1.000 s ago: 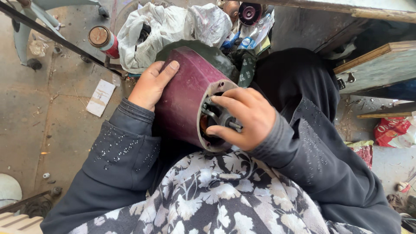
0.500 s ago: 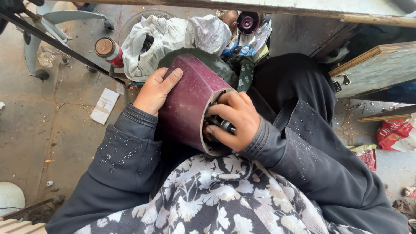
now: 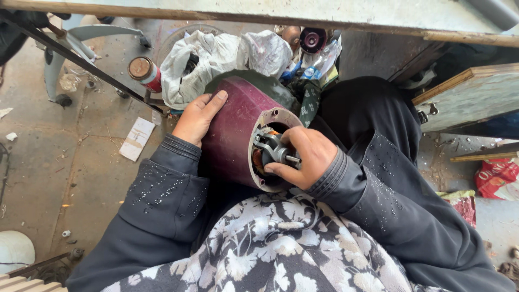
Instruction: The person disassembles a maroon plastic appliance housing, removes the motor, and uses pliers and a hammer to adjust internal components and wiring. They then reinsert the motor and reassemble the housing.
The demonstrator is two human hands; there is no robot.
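A dark maroon, barrel-shaped metal motor housing point(image 3: 238, 130) lies tilted on the seated person's lap, its open round end turned up toward them. The left hand point(image 3: 197, 116) lies flat against the housing's outer wall on its far side, palm and fingers spread, bracing rather than clenching. The right hand point(image 3: 303, 157) is at the open mouth of the housing, fingers curled around a small grey metal tool with a forked end point(image 3: 273, 150) that reaches into the bore, where copper-coloured windings point(image 3: 258, 157) show just inside the rim.

From where I stand, the risk sits at that mouth. The housing is only propped on soft floral cloth point(image 3: 270, 249) and steadied by one open palm, so a hard push from the tool could roll it away from the person, toward the heap of white crumpled plastic bags point(image 3: 216, 57) just beyond it. If the tool slips, its metal tip may scrape the windings, or the knuckles may strike the housing's pale grey rim point(image 3: 270, 116). The right wrist's sleeve cuff point(image 3: 327, 178) sits touching that rim and could snag. A red can with a brown lid point(image 3: 145, 73) stands on the floor beyond the housing to its left, well apart.
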